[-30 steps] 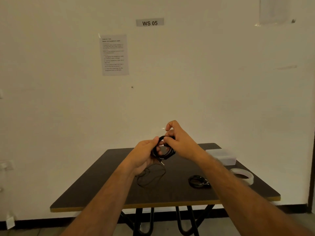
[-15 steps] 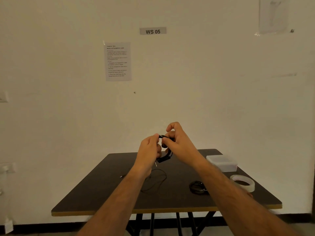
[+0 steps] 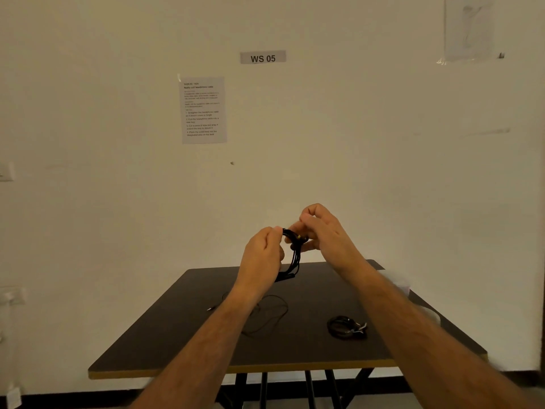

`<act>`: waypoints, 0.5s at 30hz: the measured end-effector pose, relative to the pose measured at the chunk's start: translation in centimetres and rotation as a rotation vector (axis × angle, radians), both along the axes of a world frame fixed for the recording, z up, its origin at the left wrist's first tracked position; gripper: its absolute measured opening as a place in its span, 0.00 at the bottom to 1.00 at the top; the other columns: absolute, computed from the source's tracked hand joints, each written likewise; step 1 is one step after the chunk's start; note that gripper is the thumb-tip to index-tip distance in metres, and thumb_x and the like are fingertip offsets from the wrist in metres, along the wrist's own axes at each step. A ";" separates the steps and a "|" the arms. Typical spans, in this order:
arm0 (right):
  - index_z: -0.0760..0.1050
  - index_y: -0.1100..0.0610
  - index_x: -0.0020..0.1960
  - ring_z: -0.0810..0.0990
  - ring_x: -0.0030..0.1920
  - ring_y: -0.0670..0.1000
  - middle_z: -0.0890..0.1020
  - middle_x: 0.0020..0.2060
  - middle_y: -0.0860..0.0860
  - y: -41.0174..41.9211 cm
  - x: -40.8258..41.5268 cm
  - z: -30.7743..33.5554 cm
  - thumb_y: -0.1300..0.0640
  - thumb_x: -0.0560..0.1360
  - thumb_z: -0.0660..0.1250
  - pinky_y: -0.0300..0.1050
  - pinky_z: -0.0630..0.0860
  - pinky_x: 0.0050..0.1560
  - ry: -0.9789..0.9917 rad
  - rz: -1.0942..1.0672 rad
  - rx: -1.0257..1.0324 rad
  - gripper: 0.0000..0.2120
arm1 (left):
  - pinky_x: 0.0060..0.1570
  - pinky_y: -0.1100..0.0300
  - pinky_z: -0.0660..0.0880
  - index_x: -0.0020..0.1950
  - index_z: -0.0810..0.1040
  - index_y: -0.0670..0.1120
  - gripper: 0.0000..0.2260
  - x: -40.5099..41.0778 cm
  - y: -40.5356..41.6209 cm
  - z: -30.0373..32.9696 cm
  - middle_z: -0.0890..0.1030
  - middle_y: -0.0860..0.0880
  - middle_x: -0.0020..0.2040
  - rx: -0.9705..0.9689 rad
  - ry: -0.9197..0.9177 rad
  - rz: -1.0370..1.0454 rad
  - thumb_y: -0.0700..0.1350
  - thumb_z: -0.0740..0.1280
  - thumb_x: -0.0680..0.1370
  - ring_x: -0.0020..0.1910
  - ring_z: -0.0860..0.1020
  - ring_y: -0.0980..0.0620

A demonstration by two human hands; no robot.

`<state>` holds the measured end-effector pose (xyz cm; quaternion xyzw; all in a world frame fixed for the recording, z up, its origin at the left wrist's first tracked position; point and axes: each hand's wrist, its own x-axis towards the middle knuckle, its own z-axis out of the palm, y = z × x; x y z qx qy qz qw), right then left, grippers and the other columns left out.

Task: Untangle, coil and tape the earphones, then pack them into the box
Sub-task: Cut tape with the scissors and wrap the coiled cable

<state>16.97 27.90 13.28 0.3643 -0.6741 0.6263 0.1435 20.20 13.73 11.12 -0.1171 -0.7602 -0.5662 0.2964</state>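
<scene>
While both hands hold it up over the table (image 3: pixel 188 343), the coil (image 3: pixel 292 255) of black earphone cable hangs between them, well above the tabletop. The left hand (image 3: pixel 261 261) pinches the coil's near upper edge, thumb and fingers curled onto the cable; the right hand (image 3: pixel 321 231) has its grip closed on the far upper side, fingertips working at the strands where a small gold bit shows. Whether tape is already on this coil cannot be told; the fingers hide that spot.

Judging by what lies below, the job is partway through. One bundle (image 3: pixel 346 327) rests on the table to the right, wound and seemingly bound with a pale strip. A loose cable (image 3: pixel 265 317) lies uncoiled under the left forearm, so it is untouched. The box and the tape roll are mostly hidden behind the right forearm, and nothing can be seen packed yet. Left to do: secure this coil, wind the loose one, box them all
</scene>
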 end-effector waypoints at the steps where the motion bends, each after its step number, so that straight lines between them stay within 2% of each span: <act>1: 0.68 0.57 0.48 0.84 0.47 0.56 0.85 0.44 0.56 0.1 -0.1 0.2 0.57 0.83 0.57 0.52 0.81 0.50 0.013 -0.021 -0.011 0.06 | 0.30 0.58 0.63 0.41 0.72 0.47 0.14 0.0 0.1 0.0 0.69 0.51 0.31 -0.015 0.005 0.004 0.49 0.55 0.84 0.28 0.65 0.55; 6: 0.73 0.61 0.46 0.81 0.46 0.47 0.82 0.41 0.53 1.0 -0.3 1.1 0.58 0.80 0.62 0.47 0.79 0.48 0.078 -0.063 -0.018 0.07 | 0.32 0.55 0.63 0.38 0.70 0.49 0.15 0.2 0.4 0.3 0.69 0.51 0.31 -0.046 0.016 0.002 0.49 0.56 0.84 0.29 0.65 0.54; 10: 0.74 0.59 0.44 0.81 0.44 0.48 0.82 0.39 0.52 1.9 0.4 2.1 0.56 0.75 0.64 0.47 0.79 0.47 0.114 -0.034 -0.008 0.07 | 0.32 0.56 0.63 0.37 0.69 0.50 0.15 0.3 0.3 0.5 0.69 0.51 0.31 -0.053 0.010 -0.005 0.49 0.56 0.84 0.29 0.65 0.55; 13: 0.75 0.62 0.45 0.80 0.42 0.51 0.81 0.41 0.58 2.4 0.8 2.6 0.59 0.77 0.67 0.47 0.79 0.47 0.156 -0.041 0.141 0.06 | 0.32 0.58 0.63 0.38 0.70 0.49 0.15 0.3 0.3 0.6 0.70 0.50 0.32 -0.069 0.011 -0.008 0.48 0.55 0.84 0.29 0.66 0.55; 15: 0.76 0.62 0.46 0.81 0.43 0.54 0.81 0.42 0.59 2.5 0.9 2.7 0.59 0.76 0.69 0.47 0.80 0.49 0.196 -0.088 0.262 0.06 | 0.31 0.59 0.64 0.39 0.70 0.49 0.15 0.4 0.4 0.6 0.70 0.51 0.32 -0.083 0.011 -0.009 0.48 0.55 0.84 0.29 0.66 0.55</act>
